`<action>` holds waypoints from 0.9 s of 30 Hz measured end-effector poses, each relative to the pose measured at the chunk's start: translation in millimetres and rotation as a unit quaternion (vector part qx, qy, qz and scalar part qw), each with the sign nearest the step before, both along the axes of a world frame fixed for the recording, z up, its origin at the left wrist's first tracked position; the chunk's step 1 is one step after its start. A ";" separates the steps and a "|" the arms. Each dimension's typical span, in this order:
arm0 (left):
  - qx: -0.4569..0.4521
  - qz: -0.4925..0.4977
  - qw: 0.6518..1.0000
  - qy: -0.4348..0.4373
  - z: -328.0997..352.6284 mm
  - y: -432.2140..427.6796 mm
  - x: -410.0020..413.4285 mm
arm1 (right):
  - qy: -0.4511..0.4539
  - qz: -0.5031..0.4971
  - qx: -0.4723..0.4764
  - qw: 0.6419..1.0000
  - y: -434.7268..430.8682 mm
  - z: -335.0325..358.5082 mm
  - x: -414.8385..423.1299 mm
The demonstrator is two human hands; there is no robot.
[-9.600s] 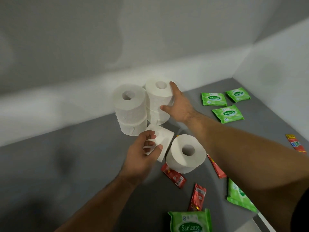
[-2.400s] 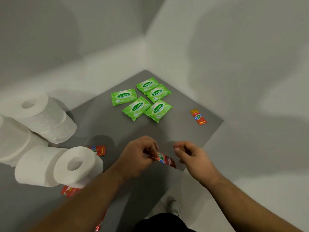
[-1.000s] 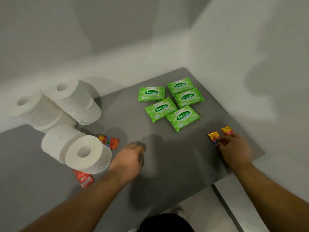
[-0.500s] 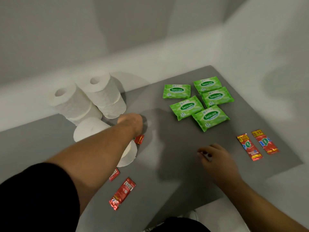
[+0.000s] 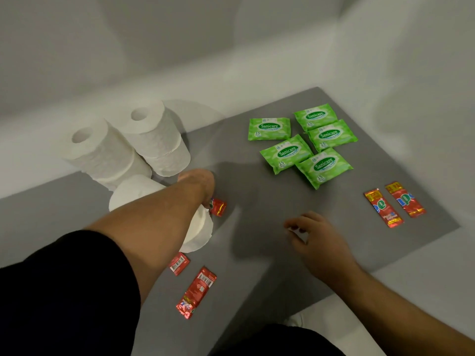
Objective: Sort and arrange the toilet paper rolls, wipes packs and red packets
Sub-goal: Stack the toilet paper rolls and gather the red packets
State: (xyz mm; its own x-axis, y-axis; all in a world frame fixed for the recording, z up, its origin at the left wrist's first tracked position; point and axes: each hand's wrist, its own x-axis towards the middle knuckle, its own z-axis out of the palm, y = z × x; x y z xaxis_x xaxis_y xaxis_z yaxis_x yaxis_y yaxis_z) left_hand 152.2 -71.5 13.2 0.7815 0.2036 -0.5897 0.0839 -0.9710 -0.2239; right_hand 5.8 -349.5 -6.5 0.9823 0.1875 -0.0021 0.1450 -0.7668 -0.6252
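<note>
Several green wipes packs (image 5: 303,147) lie grouped at the back right of the grey table (image 5: 257,201). Two red packets (image 5: 394,205) lie side by side near the right edge. Two upright stacks of toilet paper rolls (image 5: 123,145) stand at the back left, and one roll (image 5: 198,227) lies on its side in front of them, mostly hidden under my forearm. My left hand (image 5: 198,182) reaches down beside that roll and pinches a red packet (image 5: 218,207). My right hand (image 5: 314,237) hovers over the table's middle, fingers loosely curled and holding nothing.
Two more red packets lie near the front, one (image 5: 179,263) half under my left arm, the other (image 5: 197,291) in front of it. White walls close the table in at the back and right. The table's front edge runs diagonally below my right arm.
My right hand has left the second red packet beside the first at the right edge and pulled back to the middle. My left hand has reached the red packet by the lying roll.
</note>
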 end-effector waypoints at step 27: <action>-0.641 0.119 0.753 -0.089 12.3 -161.1 -104.3 | 0.123 -0.127 0.109 0.978 -97.6 31.9 -18.8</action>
